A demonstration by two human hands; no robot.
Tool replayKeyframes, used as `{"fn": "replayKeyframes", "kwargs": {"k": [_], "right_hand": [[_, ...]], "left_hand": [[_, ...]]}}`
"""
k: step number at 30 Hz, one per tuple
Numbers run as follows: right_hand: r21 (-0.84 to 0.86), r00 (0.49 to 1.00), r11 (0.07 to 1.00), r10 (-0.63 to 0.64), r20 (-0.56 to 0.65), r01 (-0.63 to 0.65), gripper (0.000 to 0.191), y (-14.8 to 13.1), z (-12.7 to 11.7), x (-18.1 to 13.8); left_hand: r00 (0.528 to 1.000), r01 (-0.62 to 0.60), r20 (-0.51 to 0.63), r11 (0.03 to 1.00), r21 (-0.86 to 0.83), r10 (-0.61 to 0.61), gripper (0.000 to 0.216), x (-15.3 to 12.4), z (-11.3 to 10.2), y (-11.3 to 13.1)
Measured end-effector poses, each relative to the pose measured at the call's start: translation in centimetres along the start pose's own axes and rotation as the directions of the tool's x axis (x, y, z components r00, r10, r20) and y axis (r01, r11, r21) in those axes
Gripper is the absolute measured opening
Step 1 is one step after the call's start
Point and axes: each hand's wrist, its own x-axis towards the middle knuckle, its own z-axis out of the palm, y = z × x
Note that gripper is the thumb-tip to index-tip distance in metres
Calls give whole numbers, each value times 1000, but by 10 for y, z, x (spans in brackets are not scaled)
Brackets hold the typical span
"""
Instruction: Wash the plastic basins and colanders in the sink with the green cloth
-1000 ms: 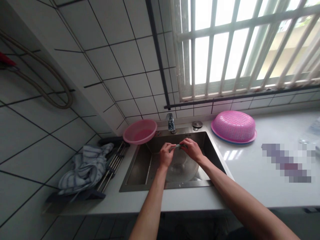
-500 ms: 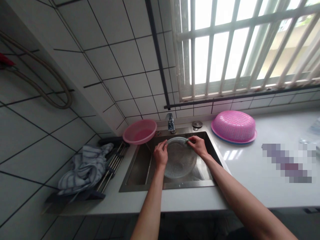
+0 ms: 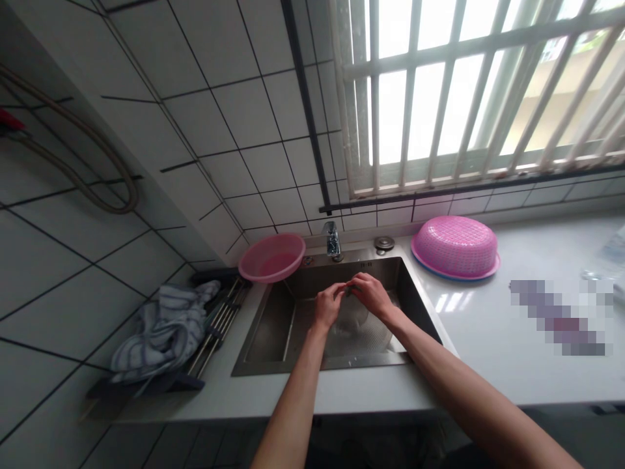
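Note:
Over the steel sink (image 3: pixel 273 326), both my hands grip the far rim of a clear, translucent strainer bowl (image 3: pixel 359 329). My left hand (image 3: pixel 328 305) is closed on the rim from the left. My right hand (image 3: pixel 372 296) is closed on it from the right, and the fingertips of the two hands nearly meet. The bowl hangs down into the basin below my hands, its mesh faintly visible. The chrome tap (image 3: pixel 333 240) stands just behind them.
A pink basin (image 3: pixel 272 257) sits at the sink's back left corner. A pink colander (image 3: pixel 455 246) lies upside down on the white counter (image 3: pixel 488 339) to the right. A striped cloth (image 3: pixel 161 329) lies on a dish rack to the left. A barred window is behind.
Half a second ago my hands were spread apart on the bowl's rim with the bowl tilted up; now they have come together and the bowl hangs lower in the sink.

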Motion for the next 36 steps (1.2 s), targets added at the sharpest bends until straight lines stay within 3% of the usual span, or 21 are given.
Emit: {"fn": "replayKeyframes", "kwargs": {"k": [4,10,13,19,24,29,32,36], "right_hand": [[-71,997,996,-51,57,55,21,-5,3,2],[-21,995,996,88,-51,-89,17,20,-17,1],[-57,996,994,88,-30,-89,18,20,-15,-1],[-103,995,991,-80,52,85,20,-2,3,1],[37,996,998,47,-75,-45,20,22,-11,4],[114,946,970,234,-223,-213,20,56,-23,-1],[160,925,953,290,-244,-257,21,61,-25,-2],[158,943,966,240,-229,-207,21,49,-27,-1]], "left_hand": [[1000,-1,-16,999,-48,0,16,-1,-1,1],[987,75,-143,997,0,-74,5,2,-15,-9],[992,58,-112,998,26,-55,5,1,-13,-7],[1000,-6,1,1000,1,6,10,-1,-2,2],[981,50,-185,995,-86,-65,6,5,-9,-13],[881,87,-421,950,-301,-214,16,13,-15,-41],[857,115,-441,934,-338,-266,17,14,-15,-51],[906,113,-384,975,-189,-179,22,10,-14,-44]]}}
